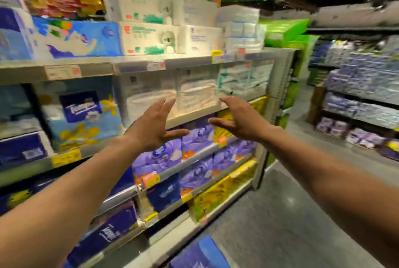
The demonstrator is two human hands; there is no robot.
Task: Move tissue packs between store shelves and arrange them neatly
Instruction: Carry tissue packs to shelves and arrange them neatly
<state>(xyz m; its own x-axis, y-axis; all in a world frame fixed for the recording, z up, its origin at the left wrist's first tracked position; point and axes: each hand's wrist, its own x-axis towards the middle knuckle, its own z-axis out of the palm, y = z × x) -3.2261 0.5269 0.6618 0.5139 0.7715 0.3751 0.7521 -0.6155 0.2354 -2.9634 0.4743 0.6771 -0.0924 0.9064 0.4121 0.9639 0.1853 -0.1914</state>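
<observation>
Both my arms reach out toward the shelving unit. My left hand and my right hand are open, palms facing each other, with nothing in them. Between and just beyond them stands a clear-wrapped white tissue pack on the second shelf from the top, upright, apart from both hands. A second pale pack stands to its left, just past my left fingertips. The whole view is blurred.
Blue Tempo packs fill the left of the same shelf. Purple packs and yellow packs sit on the lower shelves. White boxes stand on the top shelf. A blue pack lies low by the floor. An aisle and more shelves lie to the right.
</observation>
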